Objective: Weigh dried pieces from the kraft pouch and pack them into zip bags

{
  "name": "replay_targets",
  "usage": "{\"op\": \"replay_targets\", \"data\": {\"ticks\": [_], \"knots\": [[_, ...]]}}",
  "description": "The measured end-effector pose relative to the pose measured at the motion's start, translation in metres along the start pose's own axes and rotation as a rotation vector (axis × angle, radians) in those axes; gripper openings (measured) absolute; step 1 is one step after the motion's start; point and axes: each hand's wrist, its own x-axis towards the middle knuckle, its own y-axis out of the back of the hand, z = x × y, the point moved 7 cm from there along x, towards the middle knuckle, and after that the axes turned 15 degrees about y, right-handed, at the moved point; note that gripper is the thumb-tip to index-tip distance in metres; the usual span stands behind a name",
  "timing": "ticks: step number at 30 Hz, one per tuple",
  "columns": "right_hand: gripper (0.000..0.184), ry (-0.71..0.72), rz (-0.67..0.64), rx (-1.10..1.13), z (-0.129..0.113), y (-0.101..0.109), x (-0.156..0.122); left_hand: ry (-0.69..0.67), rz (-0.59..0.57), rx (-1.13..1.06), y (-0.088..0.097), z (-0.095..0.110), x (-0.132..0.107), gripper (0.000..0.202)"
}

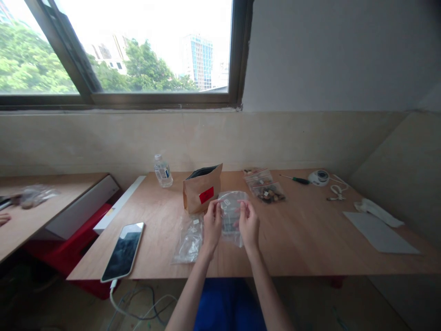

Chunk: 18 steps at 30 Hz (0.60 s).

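1 clear bag (229, 216), contents hard to discern, is pinched by left hand (212, 224) and right hand (250, 225). Long axis is seen running up-down.

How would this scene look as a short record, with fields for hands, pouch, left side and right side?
Left hand: pinches clear bag at upper left
Right hand: pinches it at upper right
Pouch: upright, red label
Left side: phone, cable plugged in; bottle, upright
Right side: screwdriver, white dome, sheet
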Motion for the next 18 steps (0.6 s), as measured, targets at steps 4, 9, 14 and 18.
{"op": "replay_targets", "data": {"ticks": [4,9,14,18], "knots": [[0.051,0.0,-0.014,0.03,0.005,-0.009,-0.005,0.036,0.009,0.0,0.016,0.003,-0.003,0.032],[0.046,0.138,-0.112,0.001,0.006,-0.032,-0.009,0.315,-0.14,-0.019,0.032,-0.015,0.002,0.047],[0.036,0.197,-0.244,-0.009,0.008,-0.063,-0.02,0.316,-0.005,0.064,0.062,-0.028,0.006,0.045],[0.036,0.109,-0.368,0.026,0.017,-0.086,-0.034,0.241,0.063,0.122,0.08,-0.038,0.01,0.043]]}}
